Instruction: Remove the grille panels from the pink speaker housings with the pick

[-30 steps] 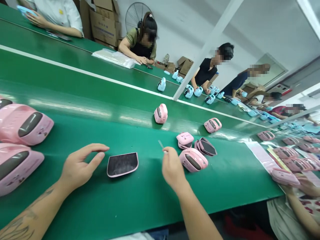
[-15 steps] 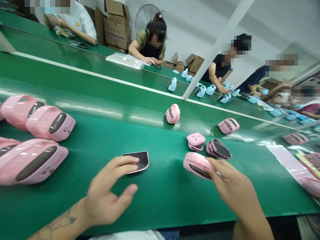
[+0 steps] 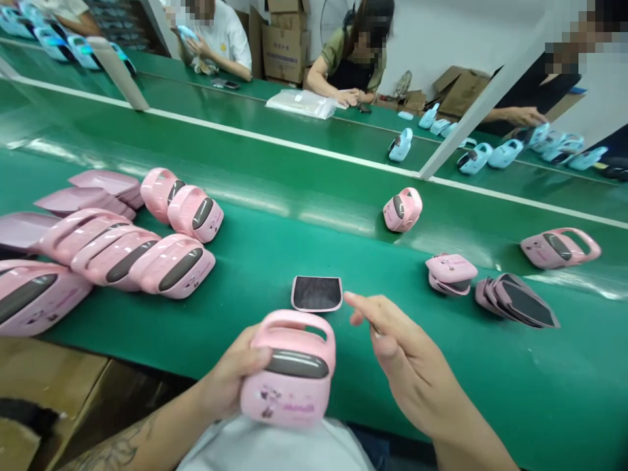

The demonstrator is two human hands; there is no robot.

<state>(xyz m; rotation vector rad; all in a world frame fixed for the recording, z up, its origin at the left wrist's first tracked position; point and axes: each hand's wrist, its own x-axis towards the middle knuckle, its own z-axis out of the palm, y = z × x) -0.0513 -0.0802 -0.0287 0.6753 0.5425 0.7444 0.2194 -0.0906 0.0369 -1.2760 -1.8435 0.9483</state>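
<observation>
My left hand grips a glossy pink plastic case by its left side. The case has a carry handle on top, a dark oval window and a printed cartoon figure with lettering on the front. My right hand is to the right of the case and apart from it, index finger stretched out and the other fingers partly curled. Its fingertip is close to the right edge of a flat pink-rimmed dark panel lying on the green mat; whether they touch is unclear.
Several pink cases and stacked pink panels stand at left. At right lie a small pile of pink lids and stacked dark panels. Two pink cases sit farther back. Co-workers sit across the bench among blue cases.
The pink case has passed from my right hand to my left and come nearer my body, front towards me. My left hand has left the panel. The view has swung left.
</observation>
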